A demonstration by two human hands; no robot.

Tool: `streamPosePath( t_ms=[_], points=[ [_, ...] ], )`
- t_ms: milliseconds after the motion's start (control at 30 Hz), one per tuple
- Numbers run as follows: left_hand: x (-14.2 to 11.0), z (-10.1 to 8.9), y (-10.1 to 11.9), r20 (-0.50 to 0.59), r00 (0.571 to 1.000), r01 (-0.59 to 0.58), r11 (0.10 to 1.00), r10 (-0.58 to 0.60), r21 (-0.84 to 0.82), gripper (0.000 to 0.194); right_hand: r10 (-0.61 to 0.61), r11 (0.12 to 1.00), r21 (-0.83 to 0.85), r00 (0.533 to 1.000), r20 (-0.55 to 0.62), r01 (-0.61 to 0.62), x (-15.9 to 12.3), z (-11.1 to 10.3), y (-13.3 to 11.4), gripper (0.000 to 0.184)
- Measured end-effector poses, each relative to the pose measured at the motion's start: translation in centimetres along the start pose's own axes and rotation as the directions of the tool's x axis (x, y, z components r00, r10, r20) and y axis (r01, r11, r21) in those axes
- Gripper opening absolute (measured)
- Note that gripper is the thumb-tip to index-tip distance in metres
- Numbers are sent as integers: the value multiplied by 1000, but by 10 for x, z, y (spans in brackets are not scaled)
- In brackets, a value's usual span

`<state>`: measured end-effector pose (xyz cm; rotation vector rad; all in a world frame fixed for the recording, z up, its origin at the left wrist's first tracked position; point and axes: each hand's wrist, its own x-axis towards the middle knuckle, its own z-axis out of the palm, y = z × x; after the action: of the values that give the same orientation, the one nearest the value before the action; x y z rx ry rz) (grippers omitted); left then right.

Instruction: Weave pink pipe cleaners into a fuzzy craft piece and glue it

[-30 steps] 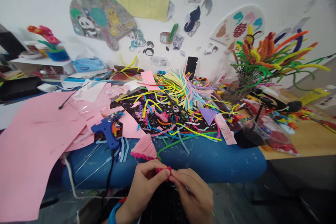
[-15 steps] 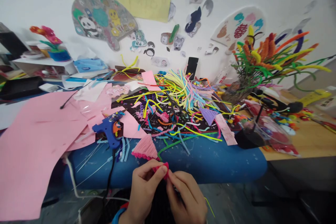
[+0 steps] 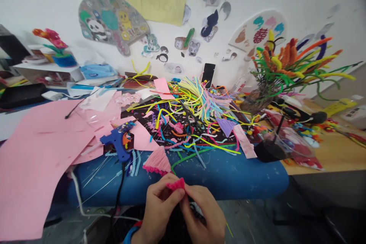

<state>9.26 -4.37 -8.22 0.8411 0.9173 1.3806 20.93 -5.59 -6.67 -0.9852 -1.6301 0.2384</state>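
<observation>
Gripping with the left hand [image 3: 158,209] a hot-pink chenille piece [image 3: 175,184], pinched between thumb and fingers in front of the table's blue edge [image 3: 234,181]. Holding the fingertips of the right hand [image 3: 206,209] against that piece's right end, contact partly hidden; impossible to tell whether clasping it too. Just beyond the left hand, on the blue edge, a pale-pink chenille triangle [image 3: 158,159] with a hot-pink border; beside it, a green chenille stem [image 3: 188,157]. Farther left, a blue glue gun [image 3: 123,153] trailing a black cord [image 3: 118,190], then a broad pink sheet [image 3: 42,152] drooping over the edge. Behind, on a dark board [image 3: 140,113], loose chenille stems and a thick pastel bundle [image 3: 204,101]. To the right, a purple triangle [image 3: 225,126] near a pale-pink strip [image 3: 245,141], then chenille flowers [image 3: 288,59] in a vase [image 3: 253,101]. Against the wall, a smartphone [image 3: 208,73], propped nearly upright.
</observation>
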Motion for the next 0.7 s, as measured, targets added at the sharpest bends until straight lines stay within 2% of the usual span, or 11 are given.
streamPosePath(
  t_ms=[67,200,333,400,567,700],
  points=[
    [1,-1,0,-21,1000,11,1000,-10,29,22,-13,1000,27,999,45,11,0,-1,0,38],
    [2,-3,3,-23,998,60,996,-59,71,25,32,997,67,988,148,-42,-2,-6,4,39],
    [5,-1,6,-75,987,144,989,-140,44,27,106,990,77,988,115,-115,-1,-6,4,26],
    [6,0,8,-65,982,177,984,-177,5,29,117,989,77,988,96,-125,0,-4,3,21],
    [7,3,14,-7,971,237,964,-239,-118,30,161,985,49,985,56,-164,1,-1,2,22],
    [6,2,16,21,963,267,948,-268,-174,30,185,979,74,978,93,-192,1,-1,2,24]
  ],
)
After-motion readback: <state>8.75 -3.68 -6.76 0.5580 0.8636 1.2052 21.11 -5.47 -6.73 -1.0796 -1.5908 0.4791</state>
